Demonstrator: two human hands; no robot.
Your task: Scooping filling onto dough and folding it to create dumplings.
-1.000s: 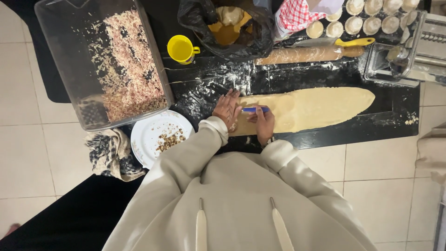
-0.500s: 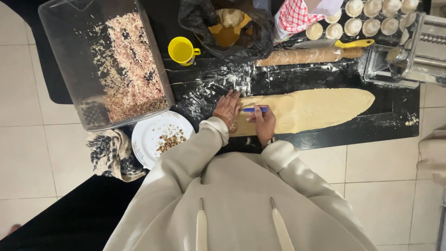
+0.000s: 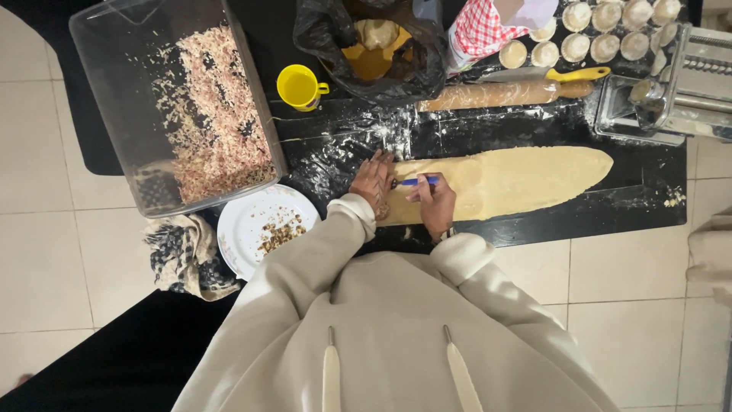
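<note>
Fingers (image 3: 418, 188) on floured black mat (image 3: 534, 229)

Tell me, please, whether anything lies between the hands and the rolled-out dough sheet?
Nothing visible does. The left hand rests flat on the near end of the dough sheet, and the right hand holds a blue-handled tool against it, beside the left hand.

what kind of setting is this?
Likely a home kitchen, with the work done on a black mat laid on a tiled floor: a rolled dough sheet, a rolling pin, a pasta roller and cut dough rounds.
</note>
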